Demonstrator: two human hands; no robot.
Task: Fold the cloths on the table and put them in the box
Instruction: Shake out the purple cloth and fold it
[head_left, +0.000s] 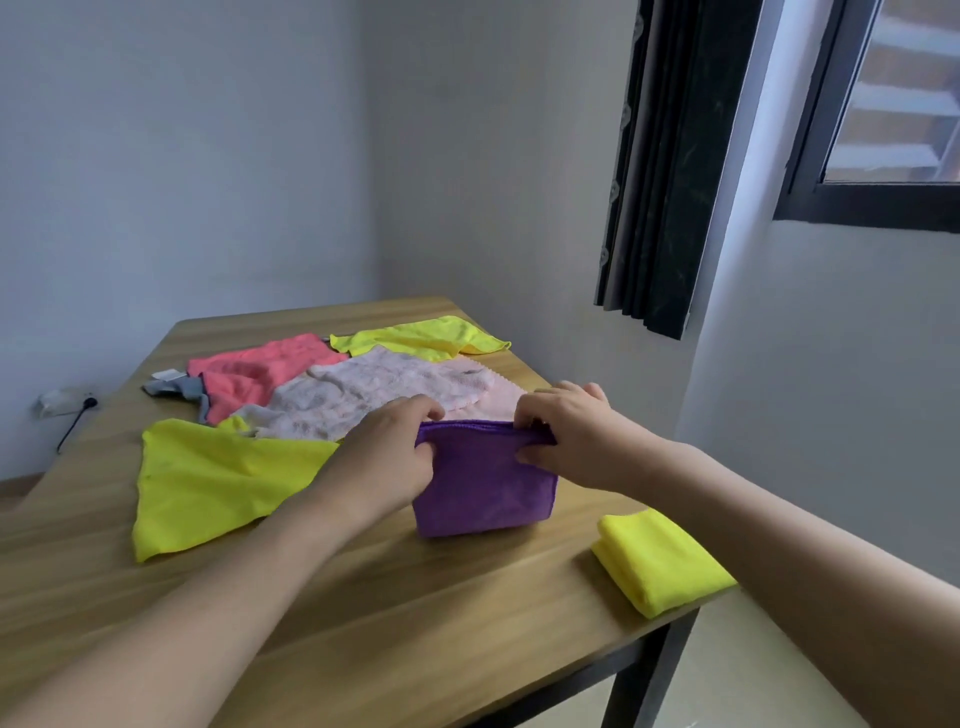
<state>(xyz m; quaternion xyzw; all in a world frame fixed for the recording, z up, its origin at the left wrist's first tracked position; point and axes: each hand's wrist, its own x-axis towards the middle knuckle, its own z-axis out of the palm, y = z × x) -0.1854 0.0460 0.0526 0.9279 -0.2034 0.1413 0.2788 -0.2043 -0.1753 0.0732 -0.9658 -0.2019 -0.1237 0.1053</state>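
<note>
A plain room in a home or flat. Bare white walls (234, 156) meet in a corner behind a wood-topped table (415, 597) with dark metal legs; a dark-framed window (883, 197) with a dark curtain (670, 171) pulled aside is at right. A wall socket (65, 401) with a plugged-in cable sits low at left.

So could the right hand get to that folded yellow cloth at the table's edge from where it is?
Probably yes. The folded yellow cloth lies just under the right forearm, with nothing on it or between them. But the right hand is pinching the purple cloth and would need to let go first.
</note>
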